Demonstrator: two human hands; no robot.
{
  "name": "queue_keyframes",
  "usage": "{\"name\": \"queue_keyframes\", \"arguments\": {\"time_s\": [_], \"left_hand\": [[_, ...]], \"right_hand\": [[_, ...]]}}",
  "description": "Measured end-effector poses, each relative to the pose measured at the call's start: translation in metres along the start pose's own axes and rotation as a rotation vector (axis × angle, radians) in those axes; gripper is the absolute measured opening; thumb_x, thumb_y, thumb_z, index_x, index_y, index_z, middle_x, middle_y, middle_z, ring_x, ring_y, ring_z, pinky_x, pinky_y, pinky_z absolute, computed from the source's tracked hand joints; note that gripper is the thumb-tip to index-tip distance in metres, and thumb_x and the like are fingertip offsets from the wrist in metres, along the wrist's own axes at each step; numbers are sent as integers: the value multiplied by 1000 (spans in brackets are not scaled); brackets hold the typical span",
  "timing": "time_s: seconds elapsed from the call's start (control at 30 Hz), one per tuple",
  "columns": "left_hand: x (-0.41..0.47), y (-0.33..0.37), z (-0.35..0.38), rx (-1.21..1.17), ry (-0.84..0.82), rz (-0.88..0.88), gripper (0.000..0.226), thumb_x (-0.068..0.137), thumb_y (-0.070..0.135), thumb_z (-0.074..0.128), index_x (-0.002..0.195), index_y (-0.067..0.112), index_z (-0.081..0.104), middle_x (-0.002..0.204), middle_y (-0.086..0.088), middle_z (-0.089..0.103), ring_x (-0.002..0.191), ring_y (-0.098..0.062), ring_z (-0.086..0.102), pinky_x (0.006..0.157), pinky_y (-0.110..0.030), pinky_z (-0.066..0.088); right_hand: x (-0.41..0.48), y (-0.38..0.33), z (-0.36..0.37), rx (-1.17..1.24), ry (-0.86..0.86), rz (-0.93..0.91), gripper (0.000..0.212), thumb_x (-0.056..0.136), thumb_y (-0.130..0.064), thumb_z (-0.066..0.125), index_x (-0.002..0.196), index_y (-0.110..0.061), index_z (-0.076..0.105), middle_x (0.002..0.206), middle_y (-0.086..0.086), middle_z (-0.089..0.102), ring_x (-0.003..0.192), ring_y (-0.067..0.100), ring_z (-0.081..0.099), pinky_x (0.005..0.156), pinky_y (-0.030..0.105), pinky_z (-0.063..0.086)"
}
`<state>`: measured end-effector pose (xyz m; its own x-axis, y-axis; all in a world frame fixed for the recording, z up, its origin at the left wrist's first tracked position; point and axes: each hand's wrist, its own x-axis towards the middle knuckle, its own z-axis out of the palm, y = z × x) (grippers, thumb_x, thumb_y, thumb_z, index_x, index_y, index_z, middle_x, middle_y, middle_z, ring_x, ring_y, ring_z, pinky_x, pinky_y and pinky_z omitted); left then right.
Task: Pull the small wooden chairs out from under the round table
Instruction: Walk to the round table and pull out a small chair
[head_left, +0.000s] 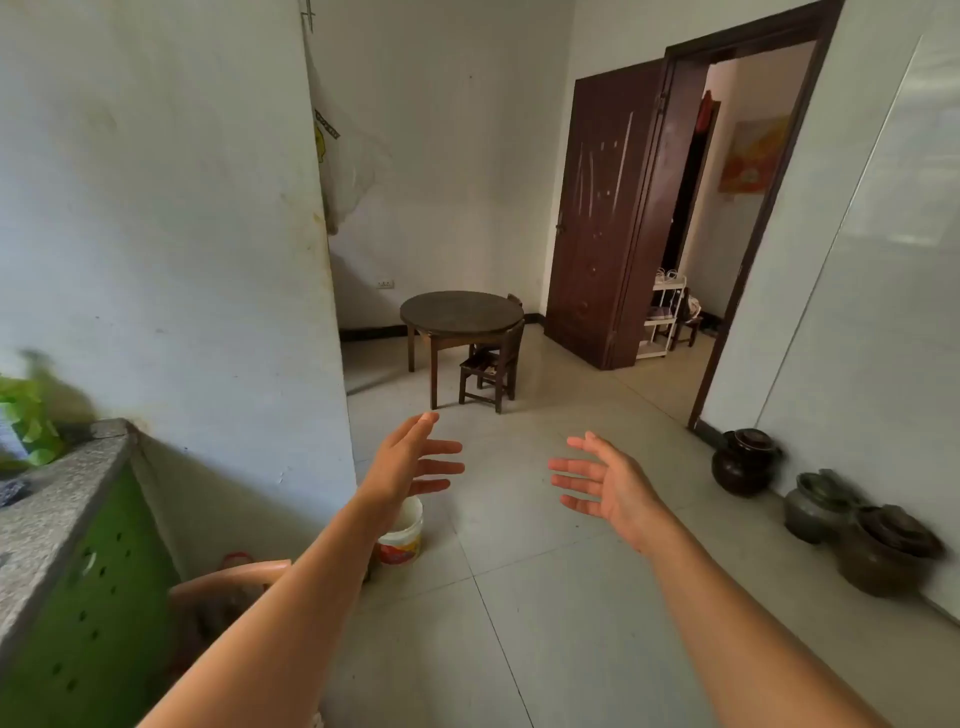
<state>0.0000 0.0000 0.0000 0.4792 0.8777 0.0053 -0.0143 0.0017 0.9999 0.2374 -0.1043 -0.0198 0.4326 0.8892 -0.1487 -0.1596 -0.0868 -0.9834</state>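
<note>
A dark round table stands far ahead near the back wall. A small wooden chair is tucked partly under its right side, its back toward the door. The top of a second chair peeks out behind the table's far right edge. My left hand and my right hand reach out in front of me, palms facing each other, fingers spread, holding nothing. Both hands are well short of the table, over bare floor tiles.
A white wall corner juts out on the left. A small white bucket sits on the floor below my left arm. A green cabinet with a stone top is at near left. Three dark clay jars line the right wall. A brown door stands open ahead.
</note>
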Motion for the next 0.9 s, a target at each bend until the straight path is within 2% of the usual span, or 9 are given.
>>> {"name": "queue_keyframes", "arguments": {"time_s": [0.57,0.9], "left_hand": [[123,-28,13,-88,2,-35,42,94,48,38,127,24,48,110,-8,69,89,-26,71,73,-36,57],[271,-31,-19,-62,-9,-38,49,94,51,35,136,26,42,109,-8,69,87,-24,72,69,-34,58]], "right_hand": [[118,3,-5,-9,-27,38,35,95,-43,46,116,-18,58,102,10,74,93,27,71,69,38,55],[252,-8,13,-6,37,52,36,95,-42,47,117,-16,58,101,13,74,91,27,71,68,37,56]]}}
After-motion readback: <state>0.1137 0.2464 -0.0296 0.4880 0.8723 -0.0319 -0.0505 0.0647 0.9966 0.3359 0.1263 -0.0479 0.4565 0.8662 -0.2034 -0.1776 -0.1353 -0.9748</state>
